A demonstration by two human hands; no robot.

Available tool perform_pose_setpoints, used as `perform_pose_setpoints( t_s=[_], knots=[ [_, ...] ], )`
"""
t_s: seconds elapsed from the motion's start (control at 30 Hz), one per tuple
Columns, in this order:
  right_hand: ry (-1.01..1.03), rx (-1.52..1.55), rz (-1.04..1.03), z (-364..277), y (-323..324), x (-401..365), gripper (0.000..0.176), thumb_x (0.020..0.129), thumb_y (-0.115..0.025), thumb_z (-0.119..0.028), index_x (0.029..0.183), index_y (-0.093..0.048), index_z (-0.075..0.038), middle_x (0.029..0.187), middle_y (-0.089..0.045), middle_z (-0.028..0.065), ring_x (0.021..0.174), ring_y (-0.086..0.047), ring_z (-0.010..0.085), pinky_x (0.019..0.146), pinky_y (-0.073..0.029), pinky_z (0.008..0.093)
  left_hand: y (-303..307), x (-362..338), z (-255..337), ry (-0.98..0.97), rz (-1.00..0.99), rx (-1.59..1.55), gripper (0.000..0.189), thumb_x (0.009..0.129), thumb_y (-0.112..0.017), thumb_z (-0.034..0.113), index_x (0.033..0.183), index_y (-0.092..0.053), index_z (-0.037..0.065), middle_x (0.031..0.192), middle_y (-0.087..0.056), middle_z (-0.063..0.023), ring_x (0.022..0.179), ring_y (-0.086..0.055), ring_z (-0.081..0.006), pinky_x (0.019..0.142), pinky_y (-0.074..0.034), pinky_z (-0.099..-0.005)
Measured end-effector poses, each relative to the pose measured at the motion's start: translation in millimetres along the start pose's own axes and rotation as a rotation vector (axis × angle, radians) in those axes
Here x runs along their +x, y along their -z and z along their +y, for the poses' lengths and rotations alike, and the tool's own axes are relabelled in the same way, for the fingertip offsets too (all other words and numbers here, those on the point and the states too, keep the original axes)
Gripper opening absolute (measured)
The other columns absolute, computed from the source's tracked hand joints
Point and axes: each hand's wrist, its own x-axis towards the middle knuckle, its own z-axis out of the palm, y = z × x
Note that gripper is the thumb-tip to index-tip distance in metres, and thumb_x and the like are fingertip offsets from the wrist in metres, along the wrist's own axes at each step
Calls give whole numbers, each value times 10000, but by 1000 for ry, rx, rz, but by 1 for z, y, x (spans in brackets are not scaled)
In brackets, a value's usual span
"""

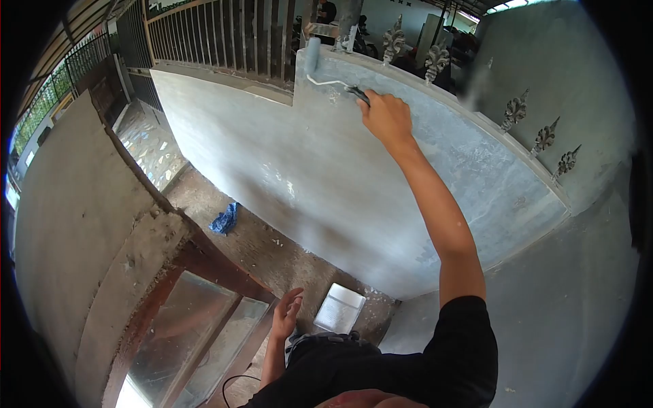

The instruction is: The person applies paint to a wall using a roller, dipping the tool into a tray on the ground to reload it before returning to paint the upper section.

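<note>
My right hand (386, 117) is wrapped round the dark handle of a paint roller (312, 56), arm stretched out toward the wall. The roller's sleeve stands upright against the top left part of the wall (367, 170), just under its edge. A pale wire frame links sleeve and handle. Down by my body, my left hand (288, 313) hangs with its fingers apart and nothing in them. On the floor near it lies a white paint tray (340, 308). The wall has patchy grey and whitish areas.
Metal leaf-shaped finials (436, 62) stand along the wall's top edge. A railing (218, 37) runs at the upper left. Crumpled blue plastic (224, 218) lies on the floor (272, 248). To the left is a rough concrete structure with a glazed wooden frame (204, 353).
</note>
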Motion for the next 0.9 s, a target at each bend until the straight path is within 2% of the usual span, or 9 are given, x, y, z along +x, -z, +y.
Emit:
perform_pose_setpoints(
  t_s=[0.1,0.23,0.3,0.43,0.5,0.73,0.8,0.83,0.9],
  knots=[
    [47,2,15,-21,-27,35,303,1035,-722,-364,1159,-797,-98,871,-786,209,845,-773,447,784,-604,567,7,-4,-7,8,47,-11,450,1142,-632,312,1490,-656,28,1452,-713,-153,1309,-698,-286,1128,-530,-438],
    [26,-15,-10,-6,-20,23,304,1027,-731,-366,1162,-801,-102,881,-790,209,838,-772,447,786,-608,561,7,-5,-1,9,48,-39,448,1143,-636,282,1494,-635,4,1463,-702,-163,1316,-695,-297,1128,-529,-437],
    [15,-8,13,17,-1,-8,282,1012,-752,-345,1101,-789,-80,849,-780,201,824,-788,420,761,-620,537,2,1,7,22,36,-50,449,1143,-638,275,1496,-628,-2,1466,-699,-167,1320,-693,-304,1133,-526,-436],
    [-54,-19,62,85,54,-96,276,1010,-761,-323,1150,-790,-87,826,-767,194,776,-763,422,680,-597,530,-8,14,12,17,-6,-49,454,1149,-629,280,1479,-639,-32,1408,-706,-132,1287,-667,-237,1125,-495,-380],
    [-105,-51,90,119,79,-149,294,1012,-766,-311,1213,-795,-99,862,-782,182,778,-766,407,686,-603,502,-12,23,13,33,-101,28,477,1142,-640,298,1499,-622,-19,1469,-696,-174,1332,-680,-297,1152,-506,-423],
    [-404,-43,31,189,132,-314,324,1049,-755,-281,1284,-800,-63,980,-817,191,854,-804,383,757,-625,437,-23,44,14,85,-215,117,456,1142,-651,350,1480,-677,45,1416,-729,-106,1299,-671,-204,1118,-513,-391],
    [-441,-152,90,205,123,-368,362,1082,-747,-295,1332,-787,-37,843,-775,153,683,-729,232,671,-561,371,-19,41,16,133,-225,165,457,1141,-659,357,1482,-679,55,1407,-731,-102,1306,-663,-197,1116,-511,-387],
    [-473,-139,-29,201,117,-390,362,1082,-747,-295,1332,-787,-37,843,-775,153,683,-729,232,671,-561,371,-21,38,27,124,-211,271,466,1142,-647,367,1493,-672,61,1406,-732,-103,1309,-670,-207,1124,-506,-392],
    [-620,-124,88,200,97,-420,390,1114,-717,-320,1334,-779,-4,833,-749,77,676,-636,142,640,-522,329,-16,28,10,246,-195,243,493,1140,-637,393,1505,-662,63,1422,-728,-112,1325,-677,-230,1134,-504,-407]
  ],
)
